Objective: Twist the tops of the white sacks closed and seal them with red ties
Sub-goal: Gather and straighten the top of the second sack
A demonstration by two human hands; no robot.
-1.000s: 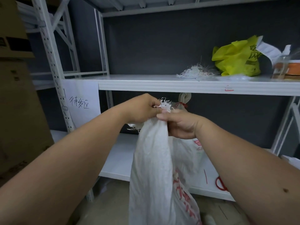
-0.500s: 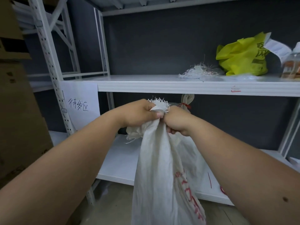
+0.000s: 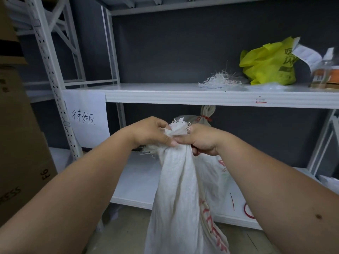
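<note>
A: Head view: what sits around the white sack [image 3: 179, 189]?

B: Behind the white sack, on the lower shelf [image 3: 135, 182], stands a tied sack [image 3: 207, 114] with a red tie [image 3: 206, 118] around its neck. Above it, the upper shelf [image 3: 165, 96] carries frayed white fibres [image 3: 218, 81], a yellow bag [image 3: 267, 68] and a clear bottle [image 3: 326, 72]. A handwritten paper sign [image 3: 86, 118] hangs left of the white sack, with a cardboard box [image 3: 20, 143] farther left.

A: Any open room?

B: Bare lower shelf lies left of the white sack; a red ring [image 3: 247, 211] lies at that shelf's front edge, to its right.

A: And the grip?

B: Both hands clench the white sack's gathered neck, left hand [image 3: 152, 132] and right hand [image 3: 200, 140] touching, frayed top sticking up between them. The white sack hangs below them in front of the lower shelf.
</note>
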